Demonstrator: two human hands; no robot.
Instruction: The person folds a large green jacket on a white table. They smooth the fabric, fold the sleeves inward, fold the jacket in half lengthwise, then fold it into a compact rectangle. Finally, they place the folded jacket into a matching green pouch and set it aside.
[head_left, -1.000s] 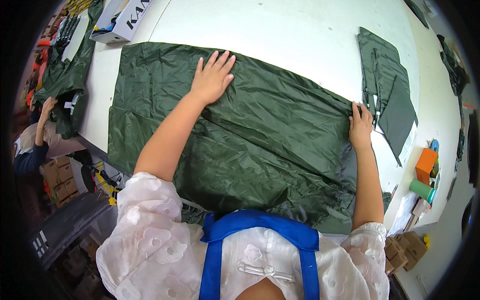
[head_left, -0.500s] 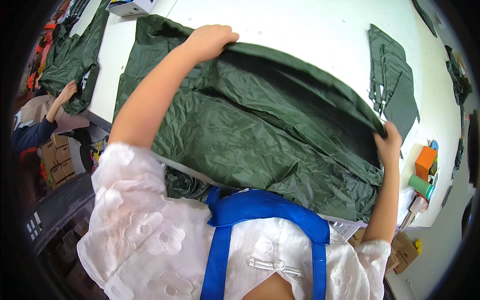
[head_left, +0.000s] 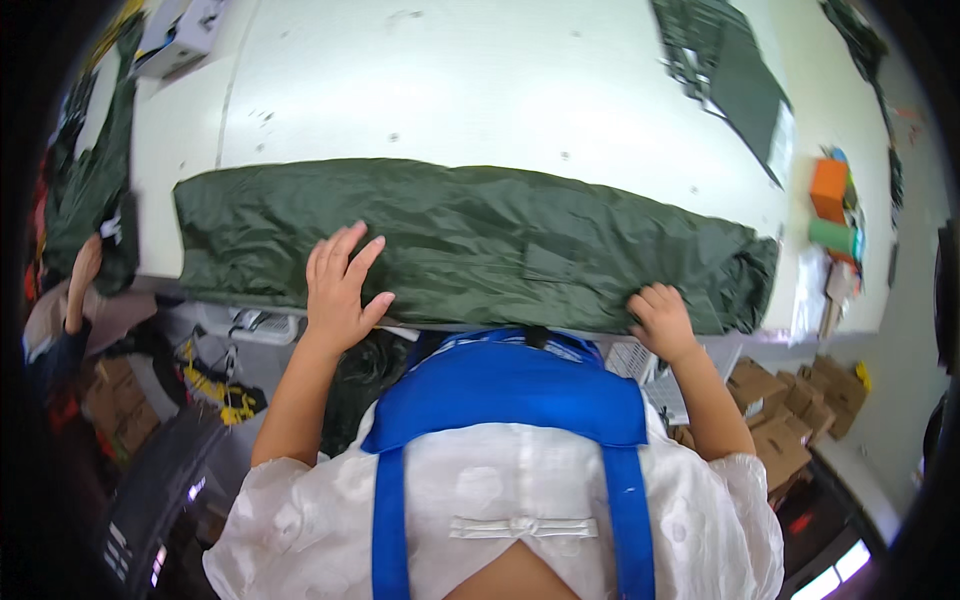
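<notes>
Long, wrinkled strip of glossy dark-green fabric point(head_left: 460, 225)

Nearest, I wore a blue cloth apron point(head_left: 505, 395). Well apart, my bare left hand point(head_left: 338, 292) spread its fingers over the strip's left part; my bare right hand point(head_left: 664, 320) curled at its near edge, whether pinching it I could not tell. The strip lay along the near side of a white table point(head_left: 450, 105). Beyond, at right, lay dark-green fabric pieces point(head_left: 742, 75).
</notes>
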